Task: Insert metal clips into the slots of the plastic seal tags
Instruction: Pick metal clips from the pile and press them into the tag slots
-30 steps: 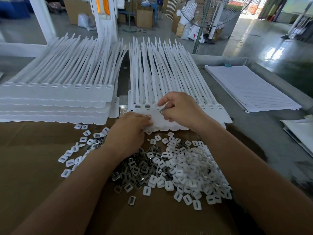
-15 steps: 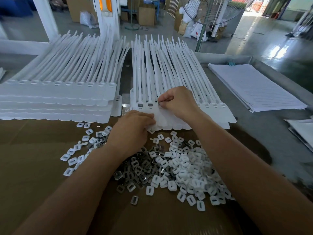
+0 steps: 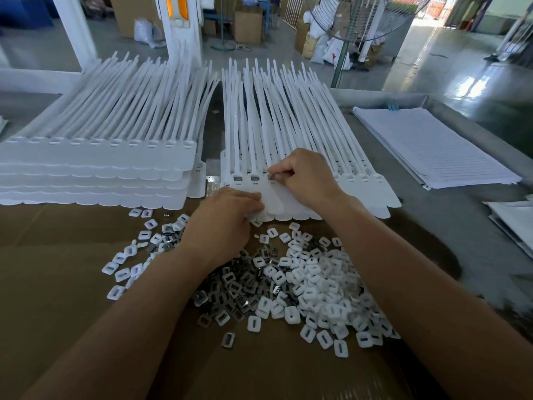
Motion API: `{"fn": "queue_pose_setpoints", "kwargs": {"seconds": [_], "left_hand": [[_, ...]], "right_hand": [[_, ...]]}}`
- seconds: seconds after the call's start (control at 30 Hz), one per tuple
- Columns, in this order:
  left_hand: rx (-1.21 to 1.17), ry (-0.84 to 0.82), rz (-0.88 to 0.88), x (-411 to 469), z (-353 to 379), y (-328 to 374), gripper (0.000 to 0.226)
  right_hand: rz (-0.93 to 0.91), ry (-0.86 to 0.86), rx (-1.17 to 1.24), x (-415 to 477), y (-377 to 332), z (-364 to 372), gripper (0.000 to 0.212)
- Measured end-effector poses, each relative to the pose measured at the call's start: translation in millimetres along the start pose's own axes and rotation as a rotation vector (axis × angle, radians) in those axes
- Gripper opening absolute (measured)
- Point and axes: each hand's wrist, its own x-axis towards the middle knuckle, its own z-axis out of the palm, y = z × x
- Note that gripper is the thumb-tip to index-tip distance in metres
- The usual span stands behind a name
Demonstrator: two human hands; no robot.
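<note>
White, long-tailed seal tags (image 3: 288,134) are stacked at twelve o'clock, their print too small to be read. A metal clip (image 3: 271,176) is pinched at one slot by the right hand (image 3: 308,180). The left hand (image 3: 222,223) is pressed on the tags, fingers bent; any grasp cannot be told.

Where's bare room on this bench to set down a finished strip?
The cardboard is bare at far left, below the left tag stack and beyond the scattered caps. The grey tabletop is bare between the working tag stack and the paper stack. It is crowded at the clip pile between the forearms.

Glossy concrete floor (image 3: 427,62), cardboard boxes (image 3: 248,26), daylight through doorway (image 3: 432,7).
</note>
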Motion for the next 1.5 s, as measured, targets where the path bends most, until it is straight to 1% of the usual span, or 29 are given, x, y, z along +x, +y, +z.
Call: {"fn": "queue_pose_setpoints", "kwargs": {"seconds": [0.1,0.3,0.43,0.57,0.67,0.77,0.83,0.9,0.97,1.07,1.13,1.27,1.5], "left_hand": [[-0.005,0.005,-0.002,-0.1,0.0,-0.2,0.05],[-0.003,0.006,0.0,0.1,-0.1,-0.6,0.048],[-0.009,0.009,0.0,0.0,-0.5,-0.5,0.048],[-0.009,0.005,-0.001,0.1,-0.8,-1.1,0.048],[-0.014,0.009,0.0,0.2,-1.1,-1.6,0.048],[-0.005,0.011,0.002,0.5,-1.0,-2.3,0.047],[-0.003,0.016,-0.003,0.8,-0.8,-2.1,0.047],[-0.004,0.023,-0.008,0.9,-1.1,-1.8,0.046],[-0.003,0.019,-0.004,1.3,-1.4,-1.7,0.048],[0.006,0.0,-0.002,1.4,-2.2,-0.6,0.049],[0.008,-0.003,0.003,1.2,-2.4,0.0,0.047],[0.012,0.002,0.008,1.2,-2.2,0.2,0.046],[0.007,0.009,0.006,2.4,-1.4,-0.7,0.045]], "right_hand": [[0.009,0.039,0.004,-0.5,1.9,1.1,0.019],[-0.013,0.033,0.033,-2.6,1.0,0.9,0.018],[-0.029,-0.021,0.013,-1.8,0.0,0.2,0.022],[-0.017,-0.062,-0.037,0.0,-1.0,-1.4,0.03],[-0.018,-0.107,-0.05,0.6,-3.1,-6.5,0.032],[0.004,-0.104,0.012,-2.5,-4.4,-18.2,0.037],[-0.011,-0.085,0.056,-7.4,-6.8,-28.6,0.033],[-0.046,-0.152,0.078,-16.7,-11.9,-37.4,0.027],[-0.088,-0.27,0.068,-29.7,-18.8,-41.9,0.019],[-0.144,-0.399,0.002,-47.4,-26.1,-41.0,0.011],[-0.161,-0.452,-0.067,-54.9,-29.6,-37.5,0.011],[-0.158,-0.491,-0.135,-60.5,-32.0,-29.4,0.016],[-0.157,-0.516,-0.133,-61.1,-32.8,-23.6,0.013]]}}
